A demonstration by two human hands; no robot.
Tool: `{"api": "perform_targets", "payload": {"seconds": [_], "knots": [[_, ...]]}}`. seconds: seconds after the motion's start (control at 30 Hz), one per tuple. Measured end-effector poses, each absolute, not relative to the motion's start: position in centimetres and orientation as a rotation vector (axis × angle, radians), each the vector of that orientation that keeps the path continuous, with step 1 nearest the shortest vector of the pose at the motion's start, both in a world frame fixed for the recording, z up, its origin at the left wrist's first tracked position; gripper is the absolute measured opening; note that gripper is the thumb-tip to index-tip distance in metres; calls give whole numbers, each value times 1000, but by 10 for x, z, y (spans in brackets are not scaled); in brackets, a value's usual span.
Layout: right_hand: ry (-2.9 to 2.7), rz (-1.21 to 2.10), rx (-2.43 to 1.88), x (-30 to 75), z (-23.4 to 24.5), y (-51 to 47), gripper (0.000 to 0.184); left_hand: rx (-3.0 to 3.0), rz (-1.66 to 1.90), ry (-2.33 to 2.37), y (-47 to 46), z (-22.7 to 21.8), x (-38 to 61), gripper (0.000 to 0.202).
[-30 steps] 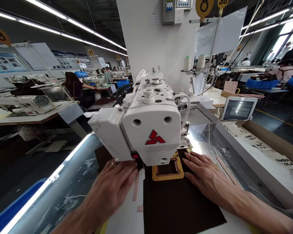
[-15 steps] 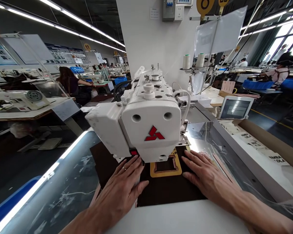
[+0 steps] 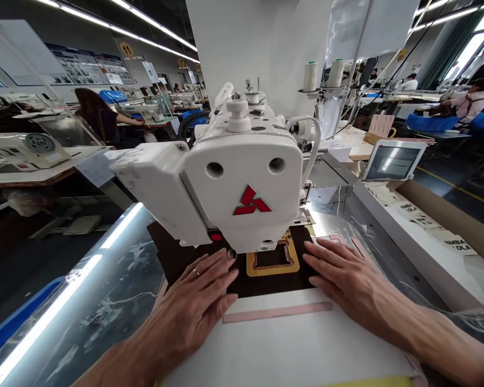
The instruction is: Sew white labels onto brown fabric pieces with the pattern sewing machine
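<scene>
Dark brown fabric (image 3: 278, 286) lies flat under the head of a white sewing machine (image 3: 242, 177) with a red three-part emblem. My left hand (image 3: 197, 301), with a ring on one finger, rests on its left side with fingers stretched out, the fingertips close to the machine head. On its right edge lies my right hand (image 3: 355, 274), palm down, fingers extended. Between them a yellow frame (image 3: 272, 271) with a rectangular opening sits over the fabric. Nearer me is a white sheet (image 3: 282, 349) bearing a pink strip (image 3: 278, 312). The needle area is hidden behind the machine head.
At right, an open box (image 3: 431, 252) holds printed labels beside a tilted screen (image 3: 394, 160). Two thread cones (image 3: 311, 77) stand behind the machine. A bright light tube (image 3: 64, 301) runs along the left. Other people sit at machines farther back.
The fabric's near edge has moved away from me, toward the machine, with both hands on it. More of the white sheet and its pink strip now show. The camera view has shifted too.
</scene>
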State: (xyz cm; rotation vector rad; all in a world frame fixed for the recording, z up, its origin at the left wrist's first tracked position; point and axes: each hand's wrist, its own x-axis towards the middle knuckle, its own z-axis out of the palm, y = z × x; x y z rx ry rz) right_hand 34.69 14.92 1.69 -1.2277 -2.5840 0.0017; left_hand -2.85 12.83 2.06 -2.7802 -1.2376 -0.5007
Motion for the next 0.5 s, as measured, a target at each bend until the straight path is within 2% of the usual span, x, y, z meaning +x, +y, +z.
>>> {"api": "perform_targets", "payload": {"seconds": [0.23,0.5], "knots": [[-2754,-181,-1061,355,16,107,42,-2703,-317,-944,98,32,-34,58],[-2690,-313,-999,354,23,98,40,-2746,-492,-966,91,10,-40,49]]}}
